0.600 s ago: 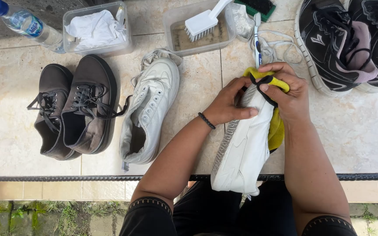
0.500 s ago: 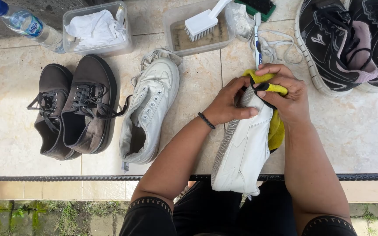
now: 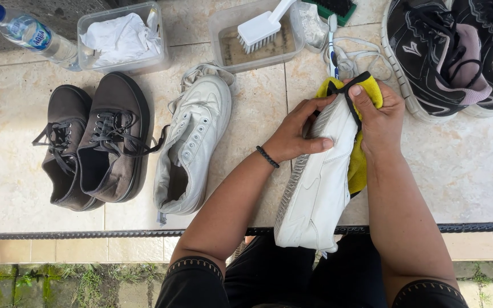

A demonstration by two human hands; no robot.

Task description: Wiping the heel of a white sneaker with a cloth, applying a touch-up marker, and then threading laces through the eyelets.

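Since the earlier frame our right hand [image 3: 379,114] has slid the yellow cloth [image 3: 360,165] up over the white sneaker's [image 3: 318,182] heel end, thumb now pressed on its black edge. Our left hand [image 3: 295,137] grips the sneaker, fingers closed across its side, in the centre right of the frame. Both hands are closed on their loads. We judge the sneaker could slip off our lap over the tiled ledge [image 3: 475,171] if that grip loosens. Otherwise the second white sneaker [image 3: 195,142], brown shoes [image 3: 95,148] and brush [image 3: 261,28] lie unchanged.
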